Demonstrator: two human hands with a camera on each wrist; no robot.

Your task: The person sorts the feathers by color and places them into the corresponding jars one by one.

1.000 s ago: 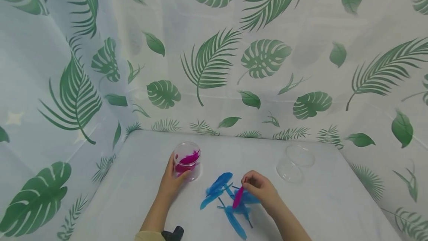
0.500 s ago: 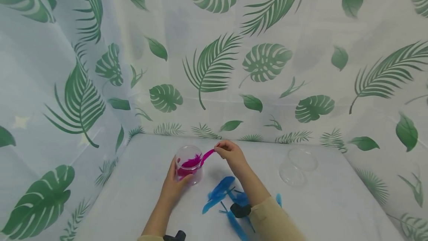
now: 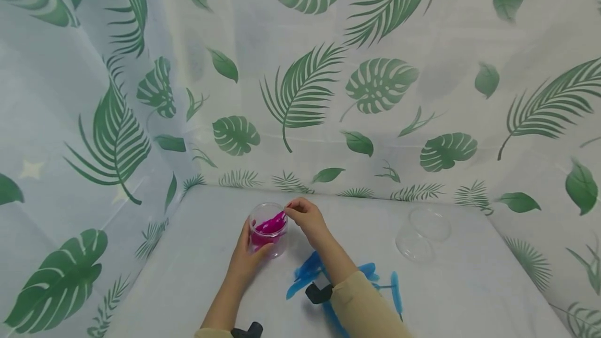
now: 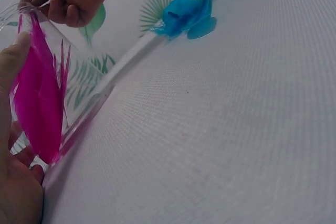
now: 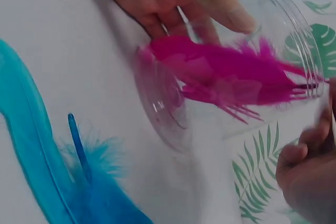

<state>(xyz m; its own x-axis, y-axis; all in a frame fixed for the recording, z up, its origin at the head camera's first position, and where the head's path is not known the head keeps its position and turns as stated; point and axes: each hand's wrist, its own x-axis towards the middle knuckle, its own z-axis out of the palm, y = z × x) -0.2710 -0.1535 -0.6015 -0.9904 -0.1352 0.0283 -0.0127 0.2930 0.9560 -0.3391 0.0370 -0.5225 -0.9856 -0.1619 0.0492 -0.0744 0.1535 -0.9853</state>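
Note:
My left hand (image 3: 248, 255) grips the side of a clear round jar (image 5: 164, 106), thumb toward me and fingers around the far side. Magenta feathers (image 3: 268, 226) fill part of the jar and show through its wall. At the jar's rim, my right hand (image 3: 307, 221) pinches the quill end of a magenta feather (image 5: 226, 74), whose vane hangs inside the jar. In the left wrist view the magenta feathers (image 4: 39, 98) stand upright behind the clear wall. Blue feathers (image 3: 300, 279) lie on the white table below my right forearm, which partly covers them.
Two clear round pieces, a nearer one (image 3: 414, 246) and a farther one (image 3: 429, 224), overlap on the right of the white table (image 3: 469, 286). A leaf-printed cloth (image 3: 310, 155) rises behind and beside the table.
My right hand has carried the magenta feather from above the blue feathers leftward to the jar and lowered its vane inside. My left hand keeps holding the jar in place.

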